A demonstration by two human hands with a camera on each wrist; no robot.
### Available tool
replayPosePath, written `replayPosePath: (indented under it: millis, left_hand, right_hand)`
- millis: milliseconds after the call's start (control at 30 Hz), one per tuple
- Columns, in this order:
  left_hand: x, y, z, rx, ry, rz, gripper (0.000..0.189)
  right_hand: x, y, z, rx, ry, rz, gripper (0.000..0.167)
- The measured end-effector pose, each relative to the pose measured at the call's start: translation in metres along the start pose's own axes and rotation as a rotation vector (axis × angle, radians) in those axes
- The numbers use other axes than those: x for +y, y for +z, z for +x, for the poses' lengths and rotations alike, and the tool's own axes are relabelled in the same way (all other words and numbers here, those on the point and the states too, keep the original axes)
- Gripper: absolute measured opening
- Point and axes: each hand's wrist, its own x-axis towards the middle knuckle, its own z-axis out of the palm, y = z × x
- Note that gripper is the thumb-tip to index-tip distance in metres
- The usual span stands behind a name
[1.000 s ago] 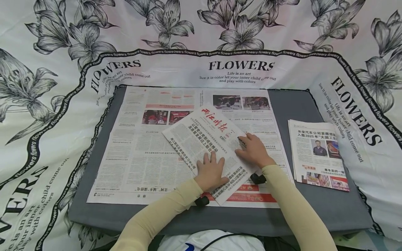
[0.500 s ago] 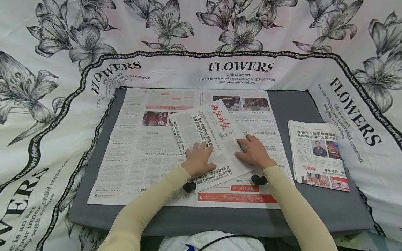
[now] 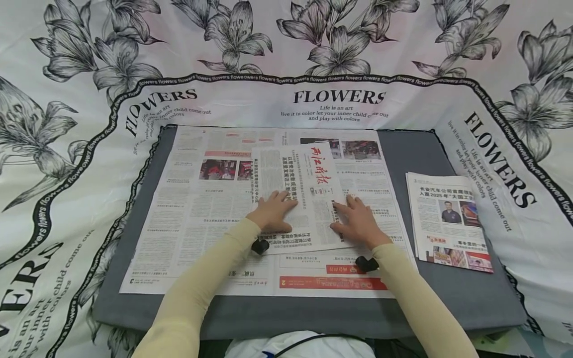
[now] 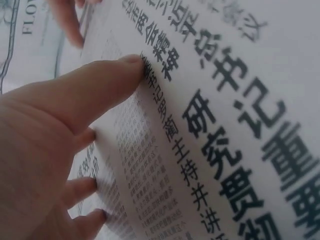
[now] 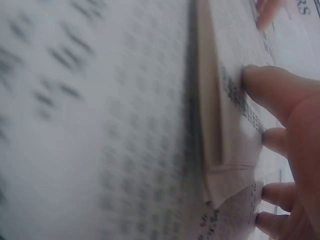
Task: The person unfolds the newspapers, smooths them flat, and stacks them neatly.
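Observation:
A folded newspaper (image 3: 306, 171) with a red masthead lies with its sides nearly square to the table, on top of a wide spread newspaper sheet (image 3: 197, 214). My left hand (image 3: 271, 213) rests on its left part with fingers spread. In the left wrist view the thumb (image 4: 95, 82) lies against the large print. On the right side my right hand (image 3: 358, 222) touches the folded newspaper near its right edge, fingers spread. The right wrist view shows the layered folded edge (image 5: 212, 110) of the newspaper beside the fingertips. Neither hand grips anything.
Another folded newspaper (image 3: 449, 223) lies at the right on the grey tabletop (image 3: 358, 315). A white flower-printed cloth (image 3: 250, 107) surrounds the table's back and sides. Dark wrist devices (image 3: 367, 264) sit under the wrists.
The folded newspaper has turned clockwise from a diagonal position to nearly square with the sheet. My left hand moved left and away from me with it; the right hand stayed almost in place.

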Motion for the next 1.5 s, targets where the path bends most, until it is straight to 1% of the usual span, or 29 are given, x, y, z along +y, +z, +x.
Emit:
replayPosePath:
  millis: [100,233,567,633,667,733,900,967,1033,1167,1233,1300,1367,1433,1500]
  left_hand:
    - [-0.004,-0.002,0.0,-0.001,0.011,-0.014,0.086]
    - [-0.009,-0.002,-0.001,-0.006,0.023,-0.04,0.087]
    - [-0.014,-0.001,-0.002,-0.013,0.049,-0.05,0.088]
    - [-0.015,0.0,-0.002,-0.012,0.05,-0.048,0.088]
    - [-0.015,0.0,-0.002,-0.011,0.052,-0.049,0.088]
    - [-0.015,0.001,-0.001,-0.012,0.054,-0.049,0.087]
    - [-0.016,0.002,0.0,-0.012,0.052,-0.045,0.087]
    - [-0.015,0.001,0.0,-0.007,0.054,-0.048,0.087]
    - [-0.015,0.001,0.0,-0.005,0.057,-0.05,0.087]
    - [-0.015,0.002,-0.001,-0.007,0.06,-0.051,0.086]
    - [-0.014,0.002,-0.002,-0.005,0.056,-0.032,0.085]
    - [-0.008,0.003,-0.003,0.007,0.053,-0.002,0.082]
    - [0.005,0.003,-0.005,0.02,0.055,0.035,0.079]
    - [0.024,0.004,-0.006,0.037,0.072,0.07,0.076]
    - [0.048,0.008,-0.007,0.047,0.095,0.089,0.074]
  right_hand:
    - [-0.004,0.003,-0.002,0.007,0.008,0.003,0.072]
    - [-0.007,0.005,-0.004,0.021,0.007,-0.019,0.072]
    - [-0.017,0.01,-0.012,0.011,0.036,-0.012,0.072]
    - [-0.019,0.008,-0.014,0.013,0.044,0.02,0.069]
    - [-0.019,0.007,-0.015,0.016,0.049,0.042,0.068]
    - [-0.02,0.003,-0.017,0.022,0.058,0.121,0.066]
    - [-0.018,-0.007,-0.021,0.018,0.137,0.354,0.066]
    - [-0.017,-0.011,-0.023,0.029,0.188,0.427,0.066]
    - [-0.015,-0.012,-0.025,0.064,0.239,0.498,0.063]
    - [-0.01,-0.012,-0.03,0.112,0.373,0.706,0.059]
    - [-0.008,-0.012,-0.034,0.113,0.442,0.807,0.059]
    - [-0.007,-0.011,-0.037,0.106,0.49,0.882,0.059]
    - [-0.006,-0.01,-0.04,0.112,0.497,0.886,0.057]
    - [-0.006,-0.008,-0.043,0.138,0.465,0.807,0.053]
    - [-0.006,-0.004,-0.047,0.172,0.396,0.645,0.049]
